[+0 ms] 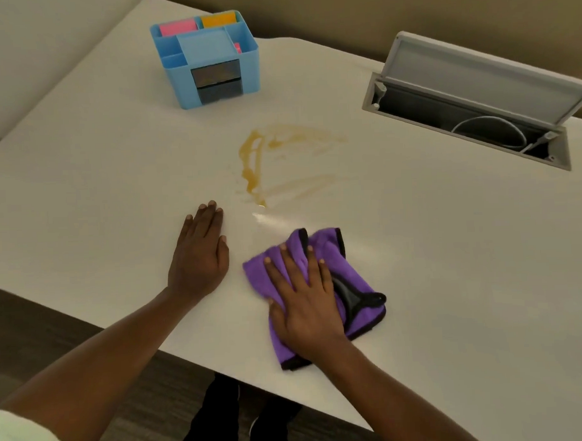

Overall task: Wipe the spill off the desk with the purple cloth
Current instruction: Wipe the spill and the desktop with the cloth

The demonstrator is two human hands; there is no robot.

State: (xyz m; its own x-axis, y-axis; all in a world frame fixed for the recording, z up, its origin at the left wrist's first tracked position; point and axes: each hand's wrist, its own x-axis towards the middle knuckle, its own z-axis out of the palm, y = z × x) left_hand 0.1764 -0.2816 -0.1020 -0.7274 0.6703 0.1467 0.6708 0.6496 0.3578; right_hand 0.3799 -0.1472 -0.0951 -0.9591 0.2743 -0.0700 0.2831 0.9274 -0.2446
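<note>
Right hand [305, 299] flat on the cloth [321, 285], fingers spread, palm pressing it to the desk [432, 248]; not pinching, just weight on top. Cloth is bunched, purple with dark edging, lying near the desk's front edge, on the near side of the spill [264, 162] and a little to its right, not touching it. Left hand [201, 253] flat on bare desk just left of the cloth, fingers close together, holding nothing, fingertips just short of the spill's near end. Spill: amber liquid, thickest in a streak down its left side, with thin smears trailing right at its far and near ends. A wet sheen lies between spill and cloth. Organizer [208, 58] stands beyond the spill, apart from it; open cable hatch [467, 115] lies well to the spill's right. Judgement: wiping is under way, with most of the liquid not yet taken up. To do it well: keep the palm flat, push the cloth up over the thick left streak first, draw strokes inward so liquid is not spread toward organizer or hatch, turn to a dry fold once soaked, and finish on the faint smears. Left hand should brace clear of the wet patch.
</note>
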